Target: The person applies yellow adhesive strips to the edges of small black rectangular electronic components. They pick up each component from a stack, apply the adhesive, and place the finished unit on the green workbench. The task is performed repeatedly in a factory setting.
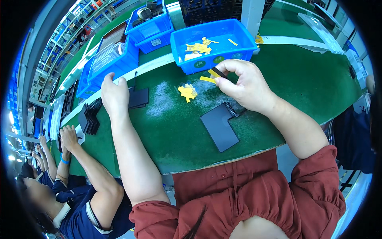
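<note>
Gently, by edges only, seems best: right hand [250, 85] pinching yellow strips [207, 79] and dark strip [219, 73], left hand [115, 95] spread, apparently empty.

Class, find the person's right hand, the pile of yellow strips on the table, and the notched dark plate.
Right hand [250, 85]: head view, back of hand.
Pile of yellow strips [187, 92]: head view, its middle.
Notched dark plate [218, 128]: head view, broad flat face.
</note>
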`<state>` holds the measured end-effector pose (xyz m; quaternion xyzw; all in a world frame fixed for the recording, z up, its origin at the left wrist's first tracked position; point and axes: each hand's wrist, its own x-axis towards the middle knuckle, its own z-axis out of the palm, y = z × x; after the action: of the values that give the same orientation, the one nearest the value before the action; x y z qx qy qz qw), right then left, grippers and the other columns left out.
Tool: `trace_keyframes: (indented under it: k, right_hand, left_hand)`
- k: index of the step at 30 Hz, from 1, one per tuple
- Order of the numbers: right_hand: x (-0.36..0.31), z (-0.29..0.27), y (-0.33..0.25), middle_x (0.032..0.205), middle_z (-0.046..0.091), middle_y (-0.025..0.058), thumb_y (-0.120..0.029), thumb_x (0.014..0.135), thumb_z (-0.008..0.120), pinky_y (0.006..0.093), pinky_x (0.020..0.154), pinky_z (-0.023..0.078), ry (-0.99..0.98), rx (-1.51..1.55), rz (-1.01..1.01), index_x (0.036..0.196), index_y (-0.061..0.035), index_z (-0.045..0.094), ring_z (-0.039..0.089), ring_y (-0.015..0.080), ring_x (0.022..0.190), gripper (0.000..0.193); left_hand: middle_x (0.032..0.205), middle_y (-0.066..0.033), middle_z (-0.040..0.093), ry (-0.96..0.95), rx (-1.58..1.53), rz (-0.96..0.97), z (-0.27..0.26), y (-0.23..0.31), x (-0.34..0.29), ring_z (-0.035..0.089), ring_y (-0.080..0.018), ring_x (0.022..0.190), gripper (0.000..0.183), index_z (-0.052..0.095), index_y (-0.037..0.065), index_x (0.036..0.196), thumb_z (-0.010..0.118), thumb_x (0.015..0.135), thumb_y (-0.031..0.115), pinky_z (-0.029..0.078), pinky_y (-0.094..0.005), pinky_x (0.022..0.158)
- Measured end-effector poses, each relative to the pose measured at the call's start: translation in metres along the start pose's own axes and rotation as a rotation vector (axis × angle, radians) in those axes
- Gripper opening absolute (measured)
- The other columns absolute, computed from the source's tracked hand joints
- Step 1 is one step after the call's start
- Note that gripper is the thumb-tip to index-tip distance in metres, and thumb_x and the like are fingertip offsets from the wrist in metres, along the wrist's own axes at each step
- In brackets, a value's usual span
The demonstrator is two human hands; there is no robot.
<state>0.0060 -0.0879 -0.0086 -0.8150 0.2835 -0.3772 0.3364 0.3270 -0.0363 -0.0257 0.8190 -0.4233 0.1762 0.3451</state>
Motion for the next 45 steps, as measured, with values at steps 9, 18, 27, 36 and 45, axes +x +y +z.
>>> trace_keyframes:
  k: [9,18,27,36,45]
  right_hand:
    - [0.001,0.002,0.003,0.072,0.062,0.0107,-0.014,0.076,0.059,0.0304,0.063,0.047,-0.11,0.222,0.132,0.089,0.0017,0.065,0.058,0.0175,0.065,0.021]
    - [0.001,0.003,0.005,0.076,0.064,0.0106,-0.009,0.075,0.065,0.0317,0.066,0.048,0.128,0.014,-0.258,0.083,-0.0028,0.068,0.062,0.0226,0.071,0.011]
    - [0.004,-0.005,0.003,0.081,0.065,0.0095,-0.007,0.076,0.067,0.0298,0.071,0.048,0.266,-0.005,-0.18,0.083,-0.003,0.069,0.062,0.0209,0.077,0.009]
    - [0.003,-0.003,0.002,0.08,0.065,0.0108,-0.006,0.078,0.062,0.0309,0.07,0.049,0.281,-0.021,-0.262,0.084,-0.0032,0.068,0.062,0.023,0.076,0.009]
    - [0.002,-0.008,0.001,0.084,0.066,0.0072,-0.004,0.077,0.067,0.0282,0.074,0.047,0.287,-0.01,-0.334,0.087,-0.0025,0.068,0.061,0.0178,0.078,0.01]
  left_hand:
    - [0.08,-0.0066,0.061,-0.487,-0.78,0.537,-0.028,0.122,-0.077,0.061,-0.0149,0.069,0.017,0.063,0.002,0.093,0.065,0.077,0.002,0.049,-0.026,0.063]
    - [0.079,-0.002,0.059,-0.854,-1.242,0.118,-0.021,0.119,-0.081,0.057,-0.008,0.07,0.021,0.06,0.003,0.1,0.063,0.079,0.0,0.046,-0.0222,0.064]
    - [0.078,-0.0067,0.06,-0.73,-0.268,0.213,0.008,0.093,-0.061,0.058,-0.0142,0.071,0.028,0.059,0.002,0.1,0.065,0.073,0.008,0.047,-0.0281,0.066]
    - [0.093,-0.0153,0.058,-0.754,-0.343,0.789,-0.047,0.142,-0.111,0.057,-0.0312,0.088,0.074,0.054,0.0,0.114,0.081,0.057,0.039,0.046,-0.0403,0.078]
    - [0.091,-0.0126,0.058,-0.83,-0.513,0.686,-0.046,0.145,-0.114,0.058,-0.0274,0.084,0.05,0.052,-0.004,0.112,0.074,0.072,0.017,0.046,-0.0347,0.079]
